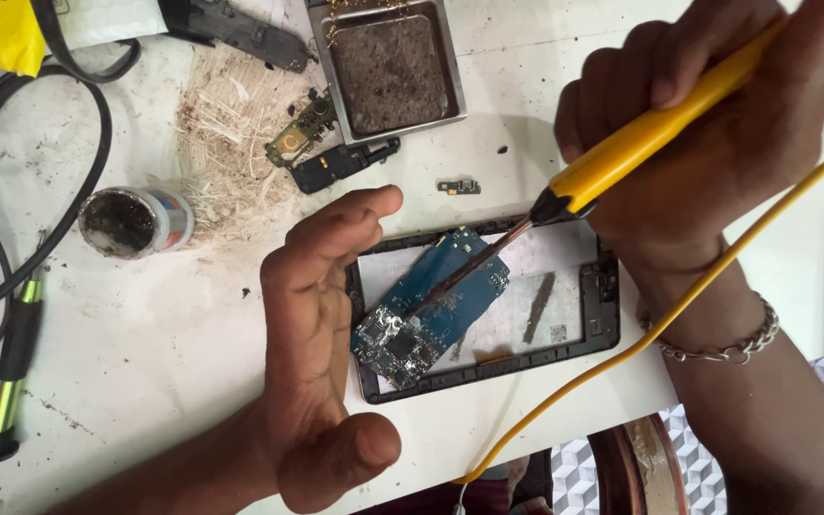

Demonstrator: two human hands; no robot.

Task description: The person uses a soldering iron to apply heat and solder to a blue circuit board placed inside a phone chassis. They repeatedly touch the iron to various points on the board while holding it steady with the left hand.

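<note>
The fingers of the right hand (708, 124) are wrapped tight around the yellow handle of a soldering iron (622, 157), while the left hand (321, 353) stands on edge with its fingers loosely curled and spread, holding nothing, just beside the left side of a black phone frame (603, 319). The iron's dark tip comes down at a slant onto a blue circuit board (436, 305) that lies tilted inside the frame, on the white worktable (174, 372). From where I stand, the risk looks plain enough: the board is not clamped and the left hand does not appear to press on it, so a push from the tip could slide it and smear solder across nearby parts. The yellow cord (708, 286) trails over the right wrist and could tug the iron off its spot. The open palm is also near the hot shaft. The board itself looks bare and worn, blue at the upper end, with silvery shields and dark chips crowded at the lower left corner.
</note>
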